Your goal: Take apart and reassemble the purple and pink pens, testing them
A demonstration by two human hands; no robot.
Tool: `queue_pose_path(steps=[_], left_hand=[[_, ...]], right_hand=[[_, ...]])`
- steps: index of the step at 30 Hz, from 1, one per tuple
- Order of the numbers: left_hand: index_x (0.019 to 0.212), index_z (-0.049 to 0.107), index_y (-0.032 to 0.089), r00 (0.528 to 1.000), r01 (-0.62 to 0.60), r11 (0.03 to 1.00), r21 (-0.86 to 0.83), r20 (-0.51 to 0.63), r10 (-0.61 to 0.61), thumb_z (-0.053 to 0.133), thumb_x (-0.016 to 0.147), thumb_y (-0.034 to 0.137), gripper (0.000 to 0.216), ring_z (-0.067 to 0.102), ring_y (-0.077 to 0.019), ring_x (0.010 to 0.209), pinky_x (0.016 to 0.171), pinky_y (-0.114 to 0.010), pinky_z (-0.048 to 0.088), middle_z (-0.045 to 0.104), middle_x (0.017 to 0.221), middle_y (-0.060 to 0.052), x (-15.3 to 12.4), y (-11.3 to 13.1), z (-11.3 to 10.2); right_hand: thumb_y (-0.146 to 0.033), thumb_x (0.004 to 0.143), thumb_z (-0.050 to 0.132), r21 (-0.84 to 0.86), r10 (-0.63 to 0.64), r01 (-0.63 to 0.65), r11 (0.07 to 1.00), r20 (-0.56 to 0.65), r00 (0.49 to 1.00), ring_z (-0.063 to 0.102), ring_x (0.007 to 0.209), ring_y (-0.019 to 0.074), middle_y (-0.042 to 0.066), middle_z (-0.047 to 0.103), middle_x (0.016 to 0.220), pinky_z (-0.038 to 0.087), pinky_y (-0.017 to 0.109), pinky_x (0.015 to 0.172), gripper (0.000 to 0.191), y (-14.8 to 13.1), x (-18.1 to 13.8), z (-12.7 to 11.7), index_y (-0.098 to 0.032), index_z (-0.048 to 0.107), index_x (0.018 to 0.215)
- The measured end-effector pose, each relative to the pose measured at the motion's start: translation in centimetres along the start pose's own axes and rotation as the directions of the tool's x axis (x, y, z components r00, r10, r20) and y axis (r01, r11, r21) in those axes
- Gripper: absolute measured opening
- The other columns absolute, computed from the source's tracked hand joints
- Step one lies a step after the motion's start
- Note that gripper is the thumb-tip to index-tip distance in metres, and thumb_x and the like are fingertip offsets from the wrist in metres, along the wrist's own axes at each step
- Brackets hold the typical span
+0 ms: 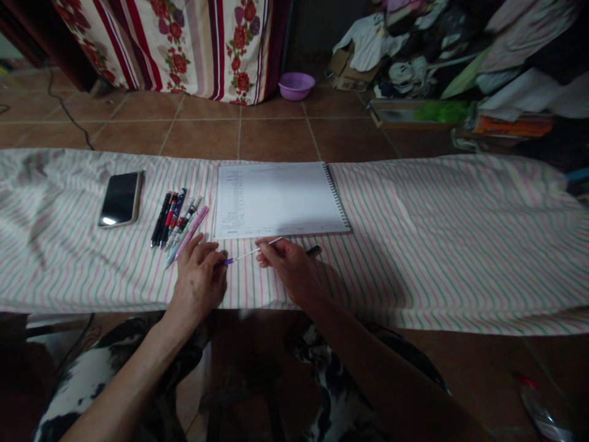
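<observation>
My left hand (199, 276) is closed around a purple pen part (227, 262), most of it hidden by the fingers. From its end a thin, pale pen refill (248, 252) slants up to the right. The thumb and fingers of my right hand (289, 264) pinch this refill near its far end. A dark, pen-like piece (314, 250) shows just beyond my right hand, partly hidden by it. Several pens (175, 218) lie side by side by my left fingertips, a pink pen (192, 232) among them. A spiral notebook (285, 196) lies open beyond both hands.
A smartphone (120, 199) lies at the left on the striped cloth (437, 245) covering the table. On the tiled floor beyond are a purple basin (297, 86), a floral curtain (202, 49) and piled clothes and boxes. A bottle (545, 408) is at lower right.
</observation>
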State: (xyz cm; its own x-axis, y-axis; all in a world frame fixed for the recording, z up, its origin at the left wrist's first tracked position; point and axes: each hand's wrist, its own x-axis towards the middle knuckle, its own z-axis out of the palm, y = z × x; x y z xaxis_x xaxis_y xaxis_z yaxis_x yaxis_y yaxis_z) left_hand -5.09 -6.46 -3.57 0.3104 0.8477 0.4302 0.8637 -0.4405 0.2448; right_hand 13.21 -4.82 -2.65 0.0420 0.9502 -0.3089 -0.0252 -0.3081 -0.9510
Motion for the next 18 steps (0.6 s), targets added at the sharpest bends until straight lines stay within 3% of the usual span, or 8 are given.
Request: queue_pose_path(steps=[18], left_hand=[[0.085, 0.061, 0.014, 1.0, 0.014, 1.0, -0.003, 0.013, -0.014, 0.054, 0.077, 0.014, 0.011, 0.043, -0.0296, 0.117, 0.1, -0.051, 0.039, 0.06, 0.101, -0.012, 0.01, 0.0, -0.08]], right_hand=[[-0.023, 0.065, 0.066, 0.175, -0.004, -0.003, 0.985, 0.04, 0.999, 0.066, 0.057, 0.0117, -0.003, 0.065, 0.059, 0.055, 0.025, 0.059, 0.016, 0.75, 0.34, 0.27, -0.016, 0.058, 0.077]])
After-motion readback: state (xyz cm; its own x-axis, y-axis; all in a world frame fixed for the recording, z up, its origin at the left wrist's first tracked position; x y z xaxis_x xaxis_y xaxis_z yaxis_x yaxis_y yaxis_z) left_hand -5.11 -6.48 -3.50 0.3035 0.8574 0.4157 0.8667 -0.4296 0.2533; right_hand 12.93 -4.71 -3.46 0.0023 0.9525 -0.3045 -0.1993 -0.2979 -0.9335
